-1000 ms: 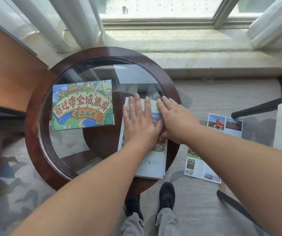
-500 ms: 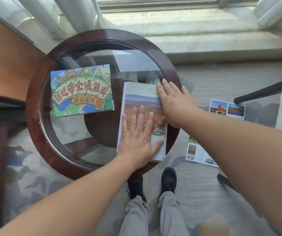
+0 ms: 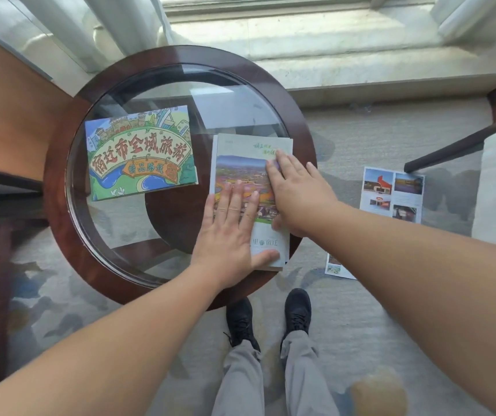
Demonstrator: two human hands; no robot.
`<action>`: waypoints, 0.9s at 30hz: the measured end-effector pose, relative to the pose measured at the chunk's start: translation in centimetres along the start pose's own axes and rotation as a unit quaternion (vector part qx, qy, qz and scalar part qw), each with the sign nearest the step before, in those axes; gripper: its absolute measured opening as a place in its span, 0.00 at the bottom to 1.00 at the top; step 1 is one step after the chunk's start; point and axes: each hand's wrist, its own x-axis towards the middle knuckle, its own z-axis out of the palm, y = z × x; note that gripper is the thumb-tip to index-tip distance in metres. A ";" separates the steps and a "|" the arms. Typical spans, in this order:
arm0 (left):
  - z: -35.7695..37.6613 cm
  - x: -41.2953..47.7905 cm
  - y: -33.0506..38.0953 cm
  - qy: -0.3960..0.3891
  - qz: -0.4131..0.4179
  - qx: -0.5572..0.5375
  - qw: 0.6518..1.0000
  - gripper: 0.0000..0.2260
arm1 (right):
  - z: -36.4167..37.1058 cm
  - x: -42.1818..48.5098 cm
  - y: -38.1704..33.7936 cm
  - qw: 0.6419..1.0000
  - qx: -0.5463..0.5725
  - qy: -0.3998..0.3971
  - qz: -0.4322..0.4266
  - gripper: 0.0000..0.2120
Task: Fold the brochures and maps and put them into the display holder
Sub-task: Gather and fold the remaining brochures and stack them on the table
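Lying flat on the left half of the round glass-topped table [image 3: 56, 187] was a folded cartoon map [image 3: 140, 153], which neither hand touched. Just to its right, and apart from it, 1 folded brochure [image 3: 236, 163] lay on the glass, its right edge reaching over the wooden rim. The left hand [image 3: 228, 232] pressed the brochure's lower part with straight, flat fingers, clasping nothing, its thumb spread along the bottom. The right hand [image 3: 296, 193] lay flat along the brochure's right side, fingers straight, likewise clasping nothing. The 2 hands hid much of the cover photo, and the small print was too blurred to read. Farther right, on the carpet, an open leaflet [image 3: 392, 193] lay partly hidden behind the right forearm.
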 end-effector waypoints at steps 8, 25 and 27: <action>-0.8 0.4 0.3 -0.032 -0.008 0.021 0.999 0.48 | 0.1 -0.5 -0.1 1.000 0.016 0.001 0.010 0.57; -5.3 2.2 20.7 -0.022 0.085 -0.085 0.993 0.24 | 15.0 -20.6 15.8 0.919 0.326 0.021 0.220 0.32; -3.2 2.2 24.5 -0.059 0.083 -0.087 0.991 0.24 | 17.1 -22.1 18.1 0.914 0.335 0.014 0.229 0.32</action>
